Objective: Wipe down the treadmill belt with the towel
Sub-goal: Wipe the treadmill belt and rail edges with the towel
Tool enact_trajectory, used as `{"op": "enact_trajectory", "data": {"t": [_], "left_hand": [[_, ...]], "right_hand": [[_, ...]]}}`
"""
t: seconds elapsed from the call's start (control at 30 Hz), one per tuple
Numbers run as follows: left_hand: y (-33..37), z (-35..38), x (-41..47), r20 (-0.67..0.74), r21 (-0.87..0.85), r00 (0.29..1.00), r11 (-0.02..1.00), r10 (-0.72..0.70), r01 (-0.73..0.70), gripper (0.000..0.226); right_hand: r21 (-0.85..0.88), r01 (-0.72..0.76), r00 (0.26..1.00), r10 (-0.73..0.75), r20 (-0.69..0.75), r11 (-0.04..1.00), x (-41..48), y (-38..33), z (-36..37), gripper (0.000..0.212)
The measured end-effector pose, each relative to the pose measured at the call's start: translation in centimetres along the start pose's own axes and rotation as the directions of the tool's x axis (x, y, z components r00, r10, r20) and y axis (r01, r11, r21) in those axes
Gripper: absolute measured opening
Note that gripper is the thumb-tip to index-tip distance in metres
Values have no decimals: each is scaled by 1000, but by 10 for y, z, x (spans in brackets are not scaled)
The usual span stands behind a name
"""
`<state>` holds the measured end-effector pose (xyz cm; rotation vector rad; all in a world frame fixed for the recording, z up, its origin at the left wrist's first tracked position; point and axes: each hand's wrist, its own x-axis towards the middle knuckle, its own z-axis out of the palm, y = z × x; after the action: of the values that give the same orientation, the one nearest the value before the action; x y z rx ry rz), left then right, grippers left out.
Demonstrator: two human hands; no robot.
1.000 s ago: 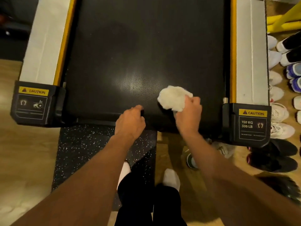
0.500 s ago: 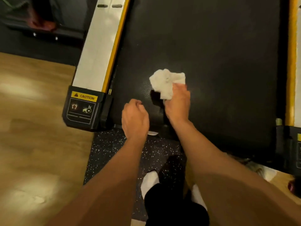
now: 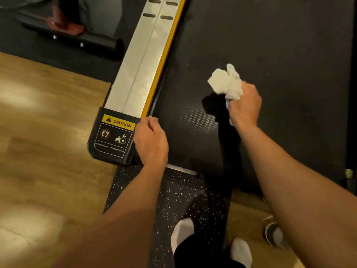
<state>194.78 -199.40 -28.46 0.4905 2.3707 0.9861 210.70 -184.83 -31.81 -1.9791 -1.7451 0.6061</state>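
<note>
The black treadmill belt (image 3: 270, 55) fills the upper right of the head view. My right hand (image 3: 245, 105) grips a crumpled white towel (image 3: 226, 84) over the left half of the belt; the towel sticks out past my fingers, and its dark shadow falls on the belt just below and left of it. My left hand (image 3: 151, 140) rests with curled fingers at the belt's rear left corner, against the black end cap (image 3: 112, 138) with the yellow CAUTION label. It holds nothing that I can see.
A silver side rail (image 3: 143, 64) with a yellow strip runs along the belt's left edge. Wooden floor (image 3: 44, 132) lies to the left, a speckled rubber mat (image 3: 173, 194) under my white-socked feet (image 3: 182, 231). A dark equipment base (image 3: 77, 39) stands at top left, a shoe (image 3: 272, 233) at bottom right.
My right hand has carried the towel leftward and farther up the belt. My left hand has slid left along the rear edge to the caution end cap. The view has turned left.
</note>
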Motion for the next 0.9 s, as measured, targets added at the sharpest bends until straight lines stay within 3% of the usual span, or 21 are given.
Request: {"op": "enact_trajectory", "data": {"t": [0.07,0.13,0.2,0.27,0.33,0.37,0.4,0.47,0.53,0.57,0.6,0.63,0.77,0.83,0.9], "left_hand": [[-2,3,4,12,24,999,999,39,-39,27],[-2,5,10,0,18,998,998,61,-61,24],[2,3,13,-4,16,998,998,67,-67,21],[7,0,13,26,41,997,996,73,-74,22],[10,-1,11,65,93,995,992,74,-80,23],[11,-1,9,90,103,993,991,74,-84,24],[12,-1,6,115,105,990,990,76,-88,24],[11,0,-1,160,134,982,984,96,-117,22],[7,6,-8,215,189,964,962,155,-197,19],[4,10,-12,241,198,954,953,181,-231,18],[4,15,-14,259,197,945,946,201,-256,18],[4,22,-15,274,193,939,944,210,-268,18],[9,52,-9,287,147,924,941,254,-305,18],[10,69,-1,291,130,911,931,293,-341,18],[7,84,7,311,118,892,918,327,-378,17]], "right_hand": [[-94,46,994,-37,101,995,-6,-10,24,20],[-55,270,918,-240,316,961,-55,-25,54,28],[70,426,779,-405,480,902,-122,-41,66,32],[120,432,638,-397,660,894,-178,-44,60,31],[100,541,396,-358,846,835,-216,-33,44,37],[122,536,354,-354,866,835,-229,-23,36,42],[156,491,374,-369,851,857,-235,-13,26,46],[253,254,584,-357,729,933,-220,0,3,41],[325,58,851,-217,479,944,-174,15,-23,33],[344,-5,938,-116,328,939,-142,19,-39,27],[370,-60,980,-17,199,927,-108,22,-53,16],[380,-89,995,62,82,921,-71,28,-65,5],[325,-139,935,232,-269,936,47,65,-73,12],[249,-185,907,263,-328,951,82,88,-61,18],[196,-262,904,311,-293,945,104,105,-48,23]]}}
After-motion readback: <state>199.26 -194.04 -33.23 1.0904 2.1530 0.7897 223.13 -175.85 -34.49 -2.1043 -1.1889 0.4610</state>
